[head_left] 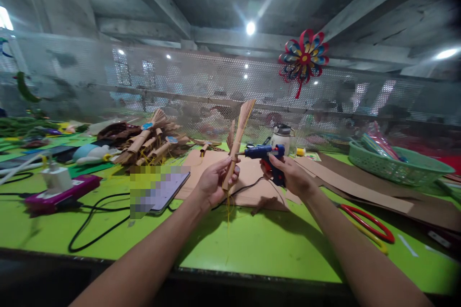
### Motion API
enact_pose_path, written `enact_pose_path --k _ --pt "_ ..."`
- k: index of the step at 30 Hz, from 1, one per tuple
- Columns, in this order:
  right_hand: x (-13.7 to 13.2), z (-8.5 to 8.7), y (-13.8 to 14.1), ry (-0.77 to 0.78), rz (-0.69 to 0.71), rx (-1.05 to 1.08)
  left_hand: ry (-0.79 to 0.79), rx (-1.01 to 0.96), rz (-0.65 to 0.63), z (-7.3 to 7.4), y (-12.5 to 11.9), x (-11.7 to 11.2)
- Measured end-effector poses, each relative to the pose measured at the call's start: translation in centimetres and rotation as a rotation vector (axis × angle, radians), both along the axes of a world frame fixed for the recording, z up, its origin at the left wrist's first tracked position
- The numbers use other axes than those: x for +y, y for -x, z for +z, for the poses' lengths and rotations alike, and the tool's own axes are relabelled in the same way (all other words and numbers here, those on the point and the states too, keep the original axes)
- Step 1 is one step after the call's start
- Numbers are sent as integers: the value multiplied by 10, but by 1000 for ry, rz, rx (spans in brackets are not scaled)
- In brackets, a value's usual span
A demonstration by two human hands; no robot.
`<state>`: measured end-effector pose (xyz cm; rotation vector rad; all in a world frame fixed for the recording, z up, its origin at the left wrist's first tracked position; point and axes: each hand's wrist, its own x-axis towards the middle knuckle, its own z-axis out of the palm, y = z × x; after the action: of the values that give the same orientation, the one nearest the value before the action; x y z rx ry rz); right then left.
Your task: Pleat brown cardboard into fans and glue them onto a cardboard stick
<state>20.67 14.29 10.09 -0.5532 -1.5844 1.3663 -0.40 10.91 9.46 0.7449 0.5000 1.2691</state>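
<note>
My left hand (217, 180) is closed around a rolled brown paper piece (238, 140) that fans out in pleats at its top and tilts slightly right. Thin yellow strings (228, 216) hang from its lower end. In my right hand (290, 172) is a blue hot glue gun (264, 151), gripped by its handle, with its nozzle pointing left at the paper roll. The tip is at or very close to the roll; contact is hard to tell. Beneath both hands lies a flat brown cardboard sheet (194, 172) on the green table (252, 249).
Similar paper rolls (144, 141) are heaped at the left. A phone (162, 194), a purple power strip (65, 194) and black cables lie nearer. Red-handled scissors (369, 223), brown paper strips (360, 184) and a green basket (396, 163) are at the right. Behind stands a jar (282, 138).
</note>
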Motion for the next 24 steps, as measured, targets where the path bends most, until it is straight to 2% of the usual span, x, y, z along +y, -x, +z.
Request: enact_pose_path --k 4,13,19,24 --pt "0 0 0 -7 35 -33 4 3 5 2 0 -2" --pt "3 -1 2 38 -35 66 12 9 16 0 -2 -1" --pt "0 0 2 -15 47 -26 4 -3 7 0 0 0" --pt "2 -3 5 0 20 51 -21 -5 -19 -1 0 0"
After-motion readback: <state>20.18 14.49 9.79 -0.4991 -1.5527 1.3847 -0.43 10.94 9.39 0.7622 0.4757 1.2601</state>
